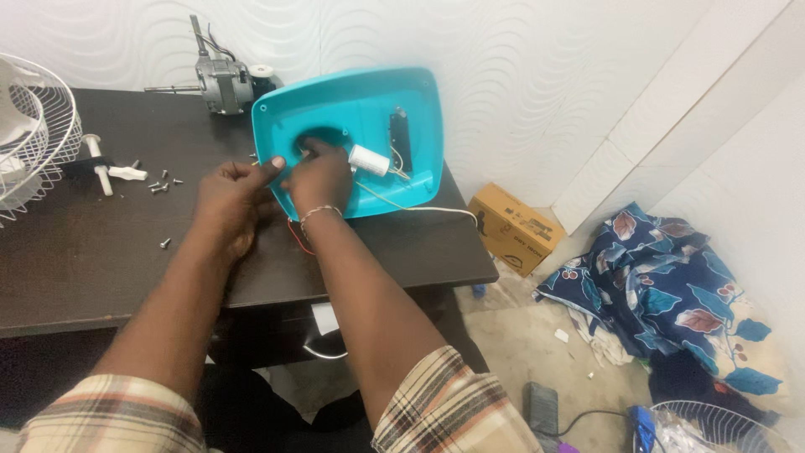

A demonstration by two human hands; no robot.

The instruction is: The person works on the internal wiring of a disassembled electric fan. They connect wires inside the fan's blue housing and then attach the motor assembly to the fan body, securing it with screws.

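Down on the floor right of the table (101,268), against the white wall: a tan cardboard box (513,228), oblong, dark print on its side, too small to make out. Further right of the table, a heap of blue leaf-patterned cloth (671,285).

Fan base (352,138): teal plastic, rounded rectangle, hollow underside up, tilted toward the camera at the table's back right edge. Inside it, a round opening near the left, a white cylinder capacitor (369,160) at centre, a black strip (401,138) to its right. A pale cord (411,207) runs out over the base's front rim; red wire (295,233) shows under the wrist.

Left hand (239,189): curled, thumb pressed on the base's left rim, gripping that edge. Right hand (319,176): inside the base at the round opening, fingers bunched; what they pinch I cannot tell. Bracelet on that wrist.

Left of the base: loose screws (159,186), a white shaft piece (99,164), a wire fan guard (38,134) at the table's left edge. Behind the base, a grey motor (222,84).
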